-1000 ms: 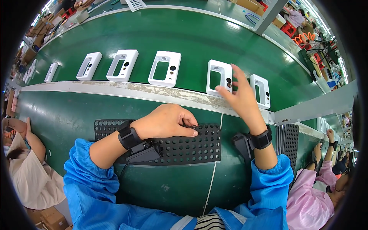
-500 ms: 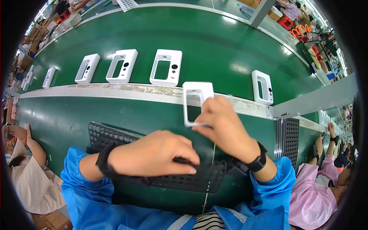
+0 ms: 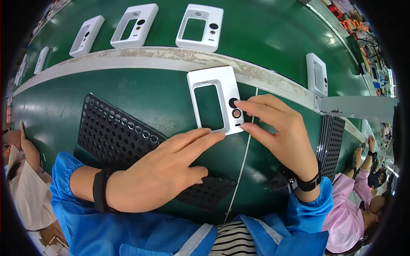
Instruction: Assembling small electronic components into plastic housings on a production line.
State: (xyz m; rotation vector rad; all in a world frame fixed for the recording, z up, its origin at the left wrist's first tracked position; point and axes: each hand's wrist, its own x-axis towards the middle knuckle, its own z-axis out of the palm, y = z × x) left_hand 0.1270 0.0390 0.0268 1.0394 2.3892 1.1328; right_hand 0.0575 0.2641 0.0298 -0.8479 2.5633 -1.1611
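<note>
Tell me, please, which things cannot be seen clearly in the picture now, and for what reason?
All in the head view:
- Black tray: middle hidden by the left hand.
- White frame: back faces away from the camera.
- Farthest frames at left: too small for details.
- Left co-worker: cut off by the dark rim.

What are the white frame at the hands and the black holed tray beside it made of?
White frame: probably moulded plastic, smooth, satin, going by its rounded corners and even colour. Black holed tray: perhaps plastic, slightly shiny, with glints around some holes; coated metal is possible.
</note>
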